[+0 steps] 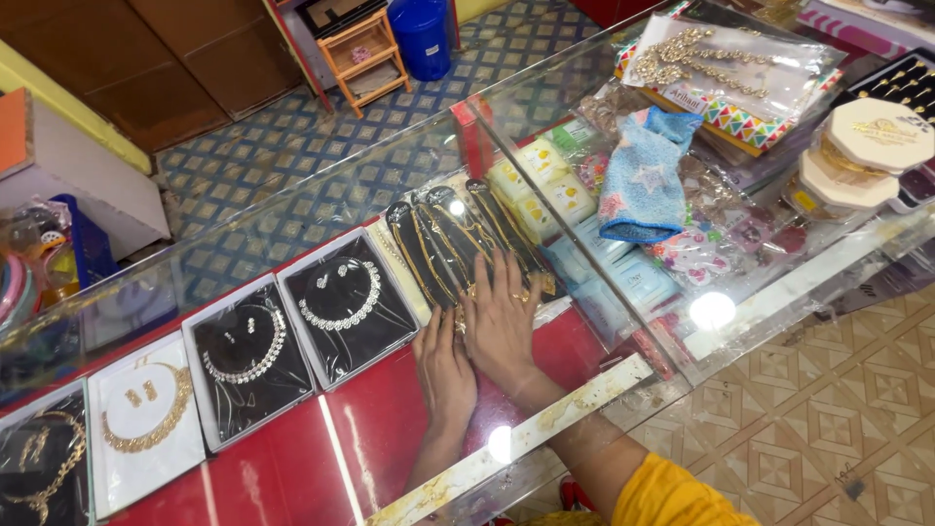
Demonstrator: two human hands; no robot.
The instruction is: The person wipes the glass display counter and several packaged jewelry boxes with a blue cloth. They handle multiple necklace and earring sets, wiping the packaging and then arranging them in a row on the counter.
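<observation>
Yellow sleeve (672, 492) nearest; the glass-topped display table (584, 399) with red shelf spreads below. Both hands lie flat, fingers spread, holding nothing: right hand (502, 321) touching the fanned black cards of gold chains (443, 239), left hand (445, 375) just beside a black boxed silver necklace set (346, 302)

4 flat necklace boxes (346, 304) line the red shelf; 2 octagonal cream boxes (857, 156) sit right.
</observation>
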